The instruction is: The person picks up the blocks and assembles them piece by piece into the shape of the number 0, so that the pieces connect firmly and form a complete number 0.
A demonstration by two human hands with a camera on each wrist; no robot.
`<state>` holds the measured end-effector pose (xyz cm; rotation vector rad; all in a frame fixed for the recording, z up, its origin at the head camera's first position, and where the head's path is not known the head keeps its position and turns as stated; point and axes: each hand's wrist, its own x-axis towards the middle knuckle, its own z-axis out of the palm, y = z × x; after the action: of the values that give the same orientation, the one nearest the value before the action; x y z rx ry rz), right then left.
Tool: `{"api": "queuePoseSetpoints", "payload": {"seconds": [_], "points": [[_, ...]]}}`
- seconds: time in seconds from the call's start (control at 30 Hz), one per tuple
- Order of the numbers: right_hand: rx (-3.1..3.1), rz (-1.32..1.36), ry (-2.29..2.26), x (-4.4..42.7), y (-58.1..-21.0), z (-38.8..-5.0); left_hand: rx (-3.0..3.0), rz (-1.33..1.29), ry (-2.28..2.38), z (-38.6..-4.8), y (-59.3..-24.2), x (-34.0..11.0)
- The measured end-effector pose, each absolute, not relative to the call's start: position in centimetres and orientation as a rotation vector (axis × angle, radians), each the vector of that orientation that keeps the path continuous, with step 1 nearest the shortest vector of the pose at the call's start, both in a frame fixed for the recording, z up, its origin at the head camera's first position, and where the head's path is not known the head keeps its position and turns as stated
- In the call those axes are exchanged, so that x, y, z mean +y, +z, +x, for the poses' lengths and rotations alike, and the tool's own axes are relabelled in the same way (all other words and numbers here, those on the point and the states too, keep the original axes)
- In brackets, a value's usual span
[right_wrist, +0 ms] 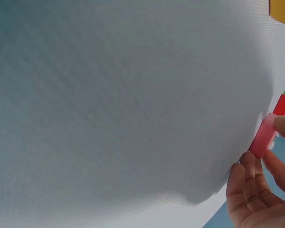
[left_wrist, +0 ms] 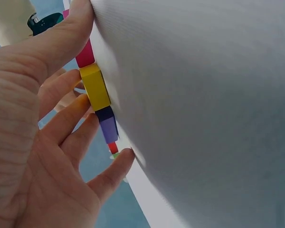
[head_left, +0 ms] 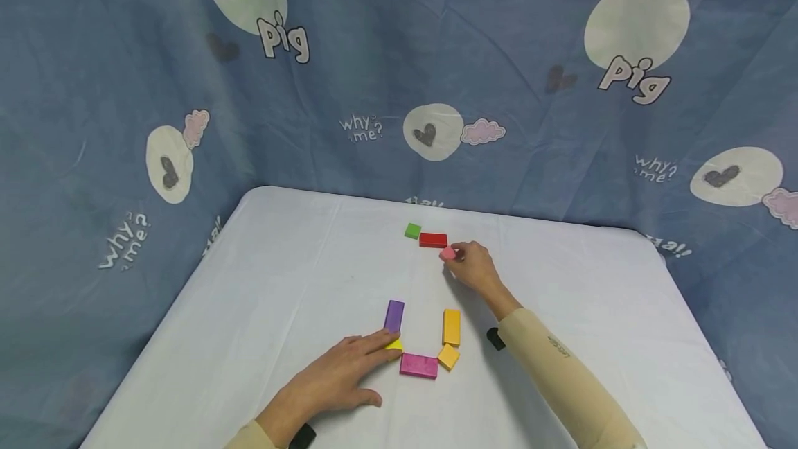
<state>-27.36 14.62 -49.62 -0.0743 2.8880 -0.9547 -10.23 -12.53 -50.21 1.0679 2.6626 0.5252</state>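
My right hand (head_left: 475, 267) pinches a pink block (head_left: 447, 253) between thumb and fingers, at the right end of a red block (head_left: 433, 240). The right wrist view shows the same pink block (right_wrist: 264, 135) low at the cloth. A small green block (head_left: 413, 231) lies by the red one's left end. My left hand (head_left: 337, 374) rests with straight fingers on a yellow block (head_left: 394, 345), partly covering it; its fingertips reach the lower end of a purple block (head_left: 394, 315). A magenta block (head_left: 419, 366) sits just right of the yellow one.
An orange-yellow cube (head_left: 448, 357) stands turned at the magenta block's right end, below a longer orange-yellow block (head_left: 451, 327). All lie on a white cloth-covered table (head_left: 312, 283). A blue printed curtain (head_left: 374, 61) hangs behind and at the sides.
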Motion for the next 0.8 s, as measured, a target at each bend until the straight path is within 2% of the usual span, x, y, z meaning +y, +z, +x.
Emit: {"api": "queuePoseSetpoints", "payload": {"seconds": [0.8], "points": [[2.943, -0.228, -0.964, 15.15, -49.79, -26.82, 2.673, 1.086, 0.547, -10.19, -50.2, -12.58]]}}
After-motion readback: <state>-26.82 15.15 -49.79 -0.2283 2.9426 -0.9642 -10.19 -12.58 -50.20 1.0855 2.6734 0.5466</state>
